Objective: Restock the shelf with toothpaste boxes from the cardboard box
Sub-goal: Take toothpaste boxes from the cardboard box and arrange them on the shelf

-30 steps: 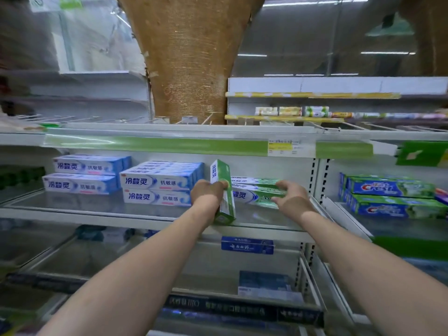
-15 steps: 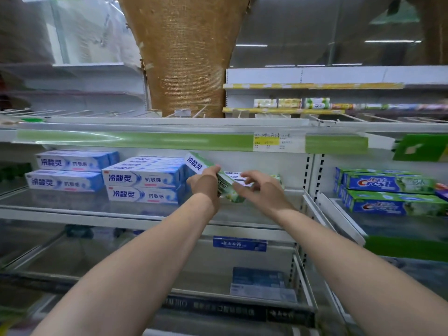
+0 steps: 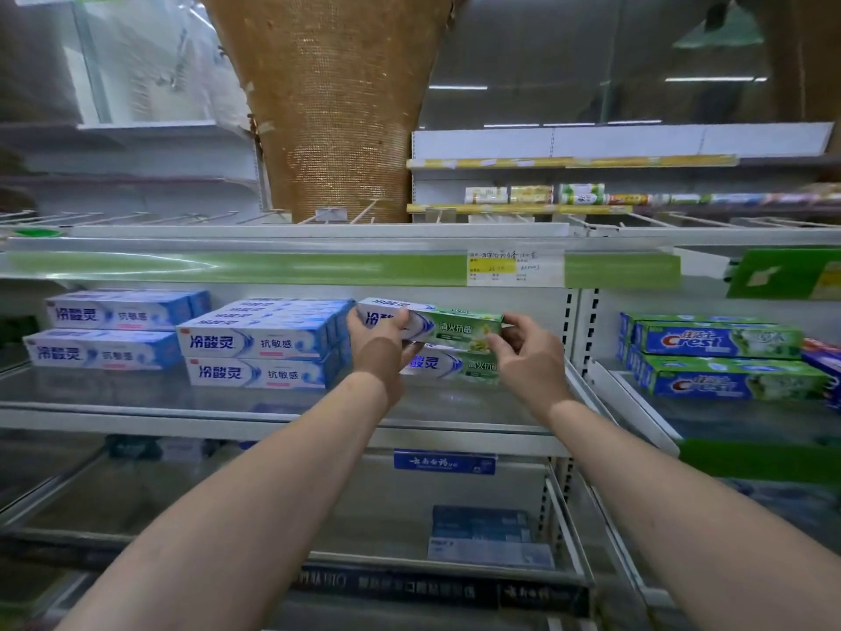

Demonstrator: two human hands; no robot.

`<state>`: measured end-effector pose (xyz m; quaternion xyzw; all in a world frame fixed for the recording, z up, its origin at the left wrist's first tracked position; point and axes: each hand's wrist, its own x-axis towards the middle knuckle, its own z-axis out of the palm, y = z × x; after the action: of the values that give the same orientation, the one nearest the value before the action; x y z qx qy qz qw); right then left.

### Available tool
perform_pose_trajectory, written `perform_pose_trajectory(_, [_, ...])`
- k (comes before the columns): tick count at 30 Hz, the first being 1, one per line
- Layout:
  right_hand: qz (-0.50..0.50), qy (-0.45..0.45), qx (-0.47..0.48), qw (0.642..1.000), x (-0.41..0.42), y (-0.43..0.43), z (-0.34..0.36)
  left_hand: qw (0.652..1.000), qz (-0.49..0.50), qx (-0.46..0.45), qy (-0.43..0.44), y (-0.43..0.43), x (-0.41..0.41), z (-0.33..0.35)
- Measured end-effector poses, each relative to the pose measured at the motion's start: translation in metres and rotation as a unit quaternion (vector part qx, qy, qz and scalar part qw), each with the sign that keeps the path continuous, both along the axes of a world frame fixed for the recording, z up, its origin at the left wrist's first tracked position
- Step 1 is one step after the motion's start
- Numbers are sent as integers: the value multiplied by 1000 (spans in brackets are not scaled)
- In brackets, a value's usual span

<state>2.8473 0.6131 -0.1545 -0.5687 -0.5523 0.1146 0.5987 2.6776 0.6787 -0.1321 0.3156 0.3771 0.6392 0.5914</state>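
A white and green toothpaste box [image 3: 448, 327] lies level on top of another box of the same kind [image 3: 455, 367] on the glass shelf [image 3: 182, 398]. My left hand [image 3: 377, 343] grips its left end, and my right hand [image 3: 528, 352] pinches its right end. To the left stand stacks of blue and white toothpaste boxes [image 3: 259, 343] and a further stack [image 3: 113, 332]. The cardboard box is out of view.
Green Crest boxes [image 3: 719, 357] are stacked on the neighbouring shelf to the right, past a white divider [image 3: 623, 393]. A green price rail [image 3: 318, 266] runs just above the boxes. A lower shelf holds a few blue boxes [image 3: 487, 535].
The green box went from standing on end in my left hand to lying flat on the stack. My right hand moved from the stack to the box's right end.
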Motion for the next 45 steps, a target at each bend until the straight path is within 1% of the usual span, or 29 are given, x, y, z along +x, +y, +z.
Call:
perform_pose_trajectory(2, [-17, 8, 8, 1000, 4, 3, 0, 998, 27, 16, 63, 2, 0, -2])
perform_pose_trajectory(3, [-25, 17, 12, 999, 7, 5, 1, 992, 49, 22, 115, 3, -2, -2])
perform_pose_trajectory(5, [-52, 35, 1, 998, 9, 10, 8, 965, 96, 39, 242, 5, -4, -4])
perform_pose_trajectory(6, [-66, 43, -3, 997, 11, 14, 11, 949, 115, 53, 289, 8, -5, -5])
perform_pose_trajectory(9, [-85, 46, -2, 995, 15, 23, 20, 922, 141, 75, 352, 16, -6, -1])
perform_pose_trajectory(11, [-78, 44, -12, 996, 18, 29, 25, 917, 134, 81, 367, 24, -4, 1])
perform_pose_trajectory(14, [-34, 27, -38, 998, 21, 36, 27, 915, 85, 83, 385, 33, -5, -1])
perform_pose_trajectory(19, [36, 82, -50, 995, 27, 44, 26, 925, -8, 86, 369, 46, -3, -4])
perform_pose_trajectory(22, [51, 79, -65, 993, 30, 46, 25, 930, -27, 91, 354, 50, 1, -5])
perform_pose_trajectory(26, [86, 75, -114, 987, 38, 50, 18, 932, -34, 93, 348, 52, 0, -10])
perform_pose_trajectory(29, [126, 60, -150, 979, 38, 45, 20, 931, -69, 101, 345, 51, -3, -12])
perform_pose_trajectory(33, [191, -20, -226, 955, 51, 38, 20, 932, -156, 95, 313, 58, -8, -22])
perform_pose_trajectory(35, [181, -64, -269, 944, 55, 37, 14, 928, -174, 91, 317, 46, -13, -19])
perform_pose_trajectory(37, [149, -56, -260, 952, 56, 33, 13, 927, -151, 85, 333, 44, -13, -20])
perform_pose_trajectory(38, [113, -54, -248, 961, 56, 32, 10, 924, -136, 84, 347, 42, -13, -18])
perform_pose_trajectory(40, [9, -73, -233, 970, 55, 30, 8, 916, -114, 69, 378, 44, -17, -16])
perform_pose_trajectory(42, [-65, -92, -217, 970, 59, 31, 5, 889, -63, 70, 448, 43, -20, -13])
perform_pose_trajectory(44, [-67, -87, -215, 970, 63, 33, 3, 851, -13, 84, 519, 39, -22, -13])
perform_pose_trajectory(45, [-57, -83, -211, 972, 63, 33, 3, 841, 7, 92, 534, 38, -23, -14])
